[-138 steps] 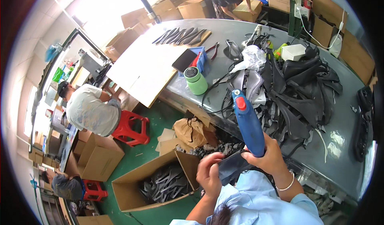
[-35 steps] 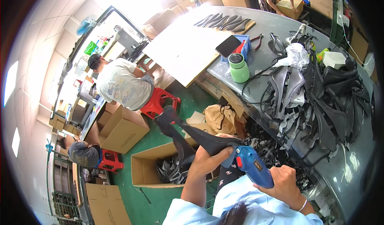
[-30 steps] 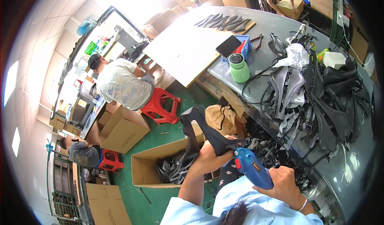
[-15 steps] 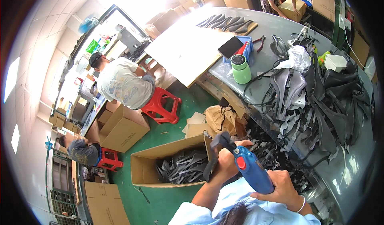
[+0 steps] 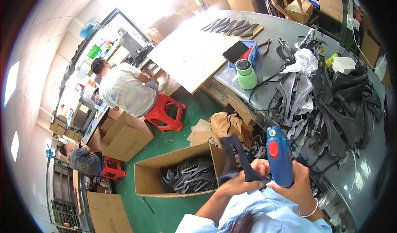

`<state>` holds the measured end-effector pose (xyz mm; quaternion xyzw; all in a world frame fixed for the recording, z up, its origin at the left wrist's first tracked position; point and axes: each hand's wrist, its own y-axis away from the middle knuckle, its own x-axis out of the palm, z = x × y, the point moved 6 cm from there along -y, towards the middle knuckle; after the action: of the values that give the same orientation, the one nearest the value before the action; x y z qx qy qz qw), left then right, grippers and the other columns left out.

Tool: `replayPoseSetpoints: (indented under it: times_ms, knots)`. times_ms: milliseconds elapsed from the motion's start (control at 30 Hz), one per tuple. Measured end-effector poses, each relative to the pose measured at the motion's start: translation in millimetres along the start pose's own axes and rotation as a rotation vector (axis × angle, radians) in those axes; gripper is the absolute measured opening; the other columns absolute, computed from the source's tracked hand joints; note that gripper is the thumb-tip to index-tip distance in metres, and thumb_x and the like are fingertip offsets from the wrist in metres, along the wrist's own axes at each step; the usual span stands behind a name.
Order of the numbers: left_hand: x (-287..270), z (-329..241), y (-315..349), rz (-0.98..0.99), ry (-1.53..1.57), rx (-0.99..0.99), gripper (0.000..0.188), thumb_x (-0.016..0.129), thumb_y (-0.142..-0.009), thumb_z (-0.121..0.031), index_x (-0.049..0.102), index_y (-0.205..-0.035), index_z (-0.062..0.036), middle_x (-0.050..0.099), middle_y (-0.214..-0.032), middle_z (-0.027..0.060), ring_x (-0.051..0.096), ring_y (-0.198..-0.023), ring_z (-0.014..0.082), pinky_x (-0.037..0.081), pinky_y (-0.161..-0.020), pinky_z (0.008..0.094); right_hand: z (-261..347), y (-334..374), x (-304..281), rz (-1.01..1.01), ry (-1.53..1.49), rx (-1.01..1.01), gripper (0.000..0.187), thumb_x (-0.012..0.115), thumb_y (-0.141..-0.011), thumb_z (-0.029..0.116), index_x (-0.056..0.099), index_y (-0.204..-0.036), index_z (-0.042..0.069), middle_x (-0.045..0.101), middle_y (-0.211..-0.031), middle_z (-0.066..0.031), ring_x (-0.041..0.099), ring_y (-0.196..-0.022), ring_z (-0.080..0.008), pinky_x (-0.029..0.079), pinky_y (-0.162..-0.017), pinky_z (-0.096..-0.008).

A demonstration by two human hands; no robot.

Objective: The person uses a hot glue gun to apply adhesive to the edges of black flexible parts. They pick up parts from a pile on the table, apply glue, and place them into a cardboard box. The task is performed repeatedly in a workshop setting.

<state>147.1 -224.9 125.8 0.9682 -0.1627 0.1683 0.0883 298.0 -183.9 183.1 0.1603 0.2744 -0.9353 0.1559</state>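
Observation:
My left hand (image 5: 240,185) is closed around a black saddle-shaped piece (image 5: 231,142) with a long opening down its middle. That piece stands tilted over the right end of an open carton. In my right hand (image 5: 298,186) is a blue handheld power tool (image 5: 280,162) with a red button, held upright close to the piece's right side. My left fingertips lie just left of the tool's body. Whether the tool touches the piece, I cannot tell. Below and to the left, the open carton (image 5: 142,179) holds several dark pieces (image 5: 188,175) of similar look.
To the right, a metal table (image 5: 359,183) bears a heap of black pieces and scraps (image 5: 331,109), a green bottle (image 5: 247,75) and a blue basket (image 5: 254,57). A white board (image 5: 182,63) carries several black pieces. Workers sit on red stools (image 5: 167,113); another person bends over a box.
The blue tool has swung more upright and shifted right. My left hand has turned the black piece, so its opening now shows, and moved slightly right.

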Motion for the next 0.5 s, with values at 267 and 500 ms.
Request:
replayPoseSetpoints:
  times_ms: [267, 500]
  knots:
    - [-15, -29, -23, -0.366, 0.463, 0.608, 0.083, 0.052, -0.086, -0.058, 0.018, -0.145, -0.0104, 0.044, -0.132, 0.0223, 0.058, -0.104, 0.0286, 0.049, -0.089, 0.0381, 8, 3, 14, 0.313, -0.222, 0.117, 0.033, 0.079, -0.056, 0.016, 0.053, -0.072, 0.003, 0.052, -0.060, -0.0099, 0.054, -0.052, -0.0273, 0.043, -0.049, -0.0362]
    - [-46, -56, -11, -0.726, 0.276, 0.668, 0.026, 0.055, -0.091, -0.010, 0.045, -0.114, -0.0086, 0.055, -0.080, 0.0097, 0.056, -0.067, 0.0153, 0.046, -0.055, 0.0252, 5, 8, 12, 0.290, 0.094, -0.020, 0.041, 0.081, -0.060, 0.031, 0.050, -0.067, 0.005, 0.049, -0.052, -0.0078, 0.052, -0.045, -0.0253, 0.042, -0.048, -0.0355]
